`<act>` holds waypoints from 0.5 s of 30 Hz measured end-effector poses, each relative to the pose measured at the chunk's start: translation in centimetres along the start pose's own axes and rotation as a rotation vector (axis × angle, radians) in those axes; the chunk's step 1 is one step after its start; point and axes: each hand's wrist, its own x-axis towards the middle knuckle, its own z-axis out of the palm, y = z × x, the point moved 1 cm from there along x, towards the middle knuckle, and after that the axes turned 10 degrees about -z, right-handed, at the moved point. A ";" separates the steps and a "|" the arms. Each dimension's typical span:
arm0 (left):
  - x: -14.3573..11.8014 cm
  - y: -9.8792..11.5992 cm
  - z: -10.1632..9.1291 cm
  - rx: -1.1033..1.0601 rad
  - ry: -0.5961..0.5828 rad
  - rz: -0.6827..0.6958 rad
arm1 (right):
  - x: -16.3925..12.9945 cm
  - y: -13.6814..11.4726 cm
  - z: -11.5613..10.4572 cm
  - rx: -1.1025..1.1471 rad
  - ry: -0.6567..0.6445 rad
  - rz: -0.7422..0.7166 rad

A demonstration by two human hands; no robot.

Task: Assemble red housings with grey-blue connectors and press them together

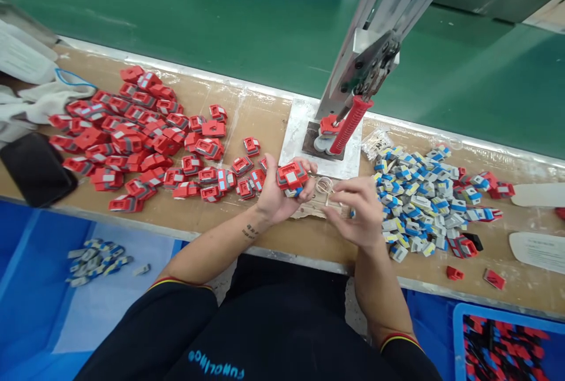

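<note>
Red part (291, 176) clamped in left hand (276, 195) fingers; right hand (355, 213) fingers curled, contents unclear.

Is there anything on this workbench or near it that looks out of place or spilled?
Mostly no: the parts lie in loose heaps. Two things stand out: two red pieces lie alone by the front edge of the bench, apart from the grey and blue heap, and a few grey and blue parts lie below it.

Left hand (278, 195) fingers curled; right hand (355, 213) pinching.
</note>
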 end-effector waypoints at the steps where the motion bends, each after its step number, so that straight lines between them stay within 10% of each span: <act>1: -0.1 -0.2 0.1 -0.008 -0.003 0.011 | 0.2 -0.7 0.8 -0.041 -0.039 -0.054; 15: -0.4 -1.4 0.6 -0.041 0.043 -0.032 | 0.4 -1.8 3.3 -0.050 -0.061 -0.066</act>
